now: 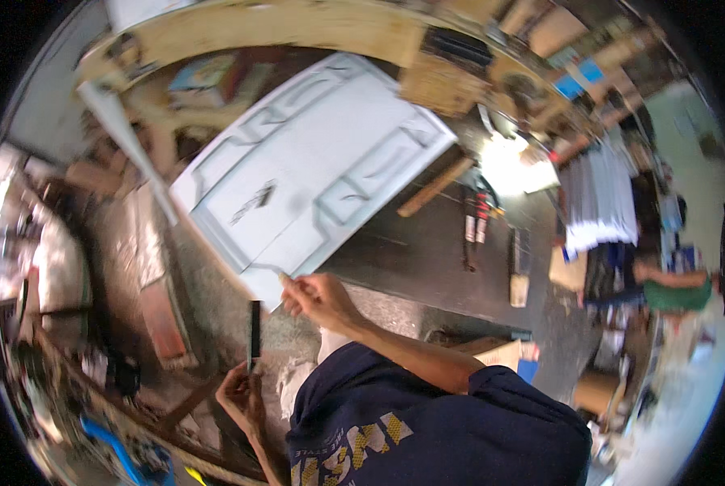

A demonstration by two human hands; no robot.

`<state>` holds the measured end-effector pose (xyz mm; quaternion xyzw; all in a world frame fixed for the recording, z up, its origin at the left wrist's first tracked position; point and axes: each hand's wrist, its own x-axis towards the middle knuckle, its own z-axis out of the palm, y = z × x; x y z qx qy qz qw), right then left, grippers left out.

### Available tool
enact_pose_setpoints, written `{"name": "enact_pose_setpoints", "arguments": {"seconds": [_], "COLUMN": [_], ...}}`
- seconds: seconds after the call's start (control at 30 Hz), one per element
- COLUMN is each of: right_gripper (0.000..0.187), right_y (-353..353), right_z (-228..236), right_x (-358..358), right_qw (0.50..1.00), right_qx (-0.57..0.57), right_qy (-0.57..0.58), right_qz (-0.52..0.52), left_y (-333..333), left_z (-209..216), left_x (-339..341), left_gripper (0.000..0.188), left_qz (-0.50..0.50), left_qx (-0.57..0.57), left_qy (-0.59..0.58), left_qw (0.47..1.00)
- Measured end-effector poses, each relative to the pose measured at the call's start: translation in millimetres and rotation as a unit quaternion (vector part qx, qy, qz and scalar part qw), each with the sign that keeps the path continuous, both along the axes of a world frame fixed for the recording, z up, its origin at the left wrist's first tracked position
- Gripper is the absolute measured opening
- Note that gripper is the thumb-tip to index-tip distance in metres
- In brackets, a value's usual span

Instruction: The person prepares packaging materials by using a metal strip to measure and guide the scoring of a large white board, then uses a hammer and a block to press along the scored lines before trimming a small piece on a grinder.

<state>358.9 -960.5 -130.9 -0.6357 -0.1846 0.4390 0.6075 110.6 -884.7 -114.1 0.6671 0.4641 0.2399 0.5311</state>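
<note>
A large white panel [297, 162] with grey angular outlines and a small dark mark lies slanted across the dark workbench. Over its near corner my right hand [320, 300] is closed in a pinch; a small pale thing shows at the fingertips, too blurred to name. Lower and to the left, my left hand [243, 397] is closed around the lower end of a narrow flat black tool [255, 336]. That tool stands upright in the picture, apart from the panel, just below its near corner.
Right of the panel, a wooden strip [435, 188] and red-handled pliers [481, 215] lie on the dark workbench [395, 263]. A bright lamp [510, 166] glows behind them. Further right are a stack of white sheets [597, 198] and another person's arm [677, 278]. A long pale strip [131, 154] leans at the left.
</note>
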Motion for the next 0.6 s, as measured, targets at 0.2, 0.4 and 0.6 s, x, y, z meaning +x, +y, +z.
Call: {"name": "enact_pose_setpoints", "arguments": {"seconds": [0.2, 0.4, 0.6], "right_gripper": [0.021, 0.067, 0.083], "right_y": [-125, -328, -404], "right_z": [-8, -98, -85], "right_x": [189, 268, 230], "right_qw": [0.853, 0.521, 0.708], "right_qx": [-0.231, -0.469, -0.598], "right_qy": [-0.370, -0.609, -0.251], "right_qz": [-0.286, -0.371, -0.280], "left_y": [81, 103, 125], "left_z": [-1, -38, -59], "left_x": [108, 194, 196], "left_gripper": [0.015, 0.015, 0.018], "left_qz": [-0.153, -0.134, -0.198], "left_qx": [0.144, 0.088, 0.239], "left_qy": [0.184, 0.102, 0.137], "left_qw": [0.960, 0.982, 0.941]}}
